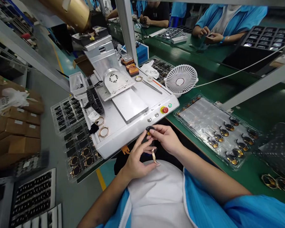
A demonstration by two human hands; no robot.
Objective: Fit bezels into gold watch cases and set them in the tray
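Note:
My left hand (137,158) is closed round a gold ring-shaped watch case (154,155), held between thumb and fingers close to my white shirt. Just above it, my right hand (168,139) pinches a round dark watch screen (149,129) with an amber sheen. A fingertip of the left hand comes up against the screen's lower edge, so whether it touches is hard to tell. Both hands are in front of the white machine (123,142). Two more gold rings (104,131) lie on the machine's left front corner.
A clear tray (199,117) of round screens lies to the right, beside a white fan (181,79). The machine carries a red stop button (165,110), a metal plate (130,104) and tweezers (152,86). Trays with gold cases (85,152) stand left. Co-workers sit across the bench.

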